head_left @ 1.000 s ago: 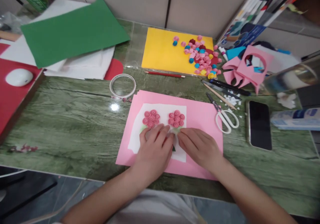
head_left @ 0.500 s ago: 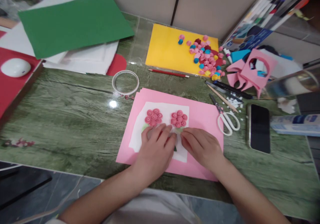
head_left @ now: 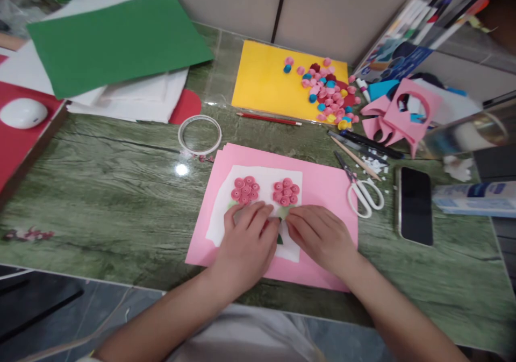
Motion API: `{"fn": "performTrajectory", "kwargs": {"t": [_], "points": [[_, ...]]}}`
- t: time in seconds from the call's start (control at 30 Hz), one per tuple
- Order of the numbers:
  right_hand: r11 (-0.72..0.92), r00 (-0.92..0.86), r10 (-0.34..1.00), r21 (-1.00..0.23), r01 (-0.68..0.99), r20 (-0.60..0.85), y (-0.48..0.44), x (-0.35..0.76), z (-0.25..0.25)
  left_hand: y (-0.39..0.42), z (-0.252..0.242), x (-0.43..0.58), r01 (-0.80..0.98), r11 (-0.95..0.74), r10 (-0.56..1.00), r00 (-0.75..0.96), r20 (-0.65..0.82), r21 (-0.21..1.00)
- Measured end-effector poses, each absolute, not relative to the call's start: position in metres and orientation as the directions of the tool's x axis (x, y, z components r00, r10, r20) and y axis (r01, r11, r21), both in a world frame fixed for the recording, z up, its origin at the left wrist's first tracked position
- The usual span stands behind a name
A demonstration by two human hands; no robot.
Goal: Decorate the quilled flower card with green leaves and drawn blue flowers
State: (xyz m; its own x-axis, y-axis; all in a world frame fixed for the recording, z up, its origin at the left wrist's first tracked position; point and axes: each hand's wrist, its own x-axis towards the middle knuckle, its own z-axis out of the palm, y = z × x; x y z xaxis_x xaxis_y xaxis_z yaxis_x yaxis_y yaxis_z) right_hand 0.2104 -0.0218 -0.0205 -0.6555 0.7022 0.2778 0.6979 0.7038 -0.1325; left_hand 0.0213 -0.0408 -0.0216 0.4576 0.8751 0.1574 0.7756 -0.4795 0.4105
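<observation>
A pink paper sheet (head_left: 326, 184) lies on the green marble table (head_left: 113, 190). On it rests a white paper (head_left: 264, 176) carrying two flowers of rolled pink paper coils, the left flower (head_left: 244, 189) and the right flower (head_left: 286, 191). My left hand (head_left: 246, 243) lies on the white paper below the left flower, fingers stretched and pressing down. My right hand (head_left: 318, 235) sits beside it with its fingertips pinched at a small green stem piece (head_left: 279, 238) under the right flower.
White-handled scissors (head_left: 365, 192), a black phone (head_left: 415, 205), a wooden stick (head_left: 355, 157) and a glue tube (head_left: 473, 198) lie to the right. A tape ring (head_left: 200, 134), red pencil (head_left: 268, 119), yellow sheet (head_left: 266, 82) with several coloured coils (head_left: 328, 93), green sheet (head_left: 116, 39) sit behind.
The view has swayed slightly. Both hands stay on the white paper under the flowers, with only small finger shifts.
</observation>
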Motion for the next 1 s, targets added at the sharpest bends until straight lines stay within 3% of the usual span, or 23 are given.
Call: {"fn": "performTrajectory", "kwargs": {"t": [0.53, 0.73, 1.0], "points": [[0.759, -0.718, 0.641, -0.086, 0.645, 0.273, -0.020, 0.210, -0.021, -0.039, -0.022, 0.023, 0.774, -0.492, 0.870, 0.452, 0.197, 0.399], [0.750, -0.697, 0.658, -0.164, 0.641, 0.285, -0.014, 0.221, -0.011, -0.038, -0.021, 0.021, 0.769, -0.491, 0.871, 0.449, 0.200, 0.409], [0.721, -0.713, 0.690, -0.212, 0.660, 0.126, -0.007, 0.232, -0.005, -0.039, -0.022, 0.020, 0.767, -0.492, 0.870, 0.449, 0.203, 0.411]]}}
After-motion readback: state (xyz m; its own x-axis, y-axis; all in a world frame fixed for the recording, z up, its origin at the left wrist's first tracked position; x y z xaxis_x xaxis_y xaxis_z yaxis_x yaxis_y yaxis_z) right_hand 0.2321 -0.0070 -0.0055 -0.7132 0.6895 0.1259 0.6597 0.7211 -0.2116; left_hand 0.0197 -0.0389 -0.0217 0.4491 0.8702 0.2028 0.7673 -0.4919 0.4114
